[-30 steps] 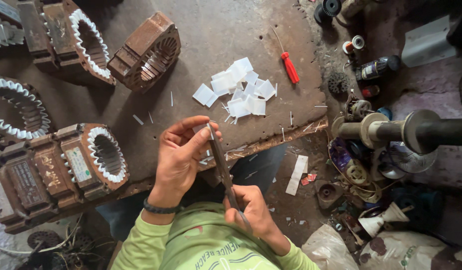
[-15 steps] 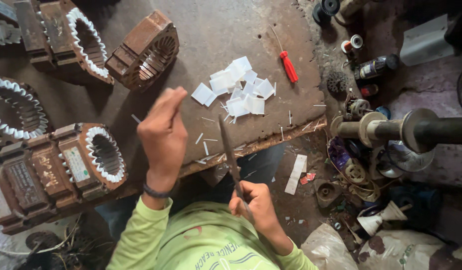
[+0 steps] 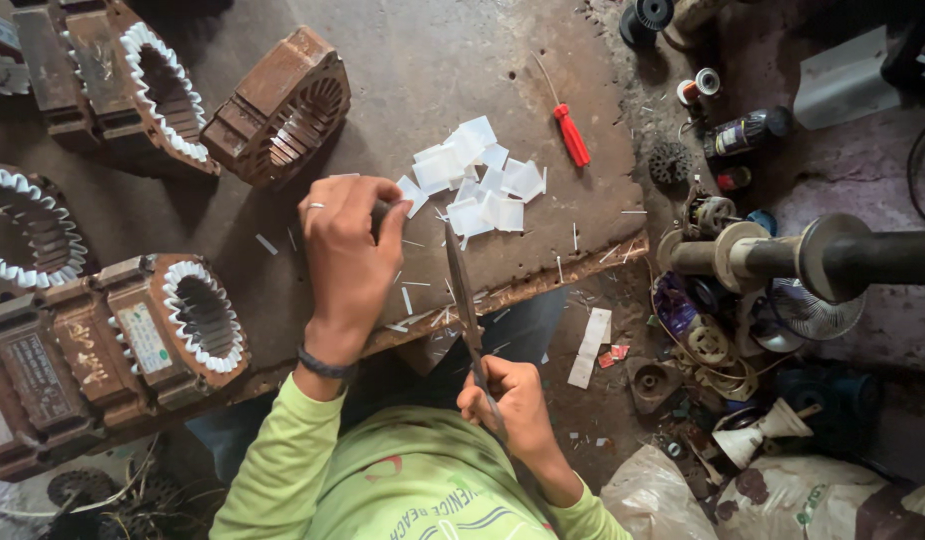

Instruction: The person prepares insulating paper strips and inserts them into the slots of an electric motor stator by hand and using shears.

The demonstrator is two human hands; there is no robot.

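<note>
- Scissors: long, dark blades that I hold in my right hand, fingers wrapped tight round the handles at my chest; the handles are hidden inside my grip, and the blades run up over the edge of the workbench. I cannot tell whether the blades are parted or together.
- My left hand is curled over the bench with a ring on one finger and a dark band at the wrist. Something small and dark peeks out between my thumb and fingers; my knuckles cover most of it, so I cannot make out what it is.
- White paper pieces lie in a loose heap just beyond the scissor tip, with thin white slivers scattered near the bench edge.
- A red-handled screwdriver lies to the right of the heap, apart from it.
- Stator cores with white slot liners sit to my left; several are cut off by the frame.
- A winding machine shaft juts in from the right, its far end out of view.
- The floor clutter below it is too jumbled to sort out.
</note>
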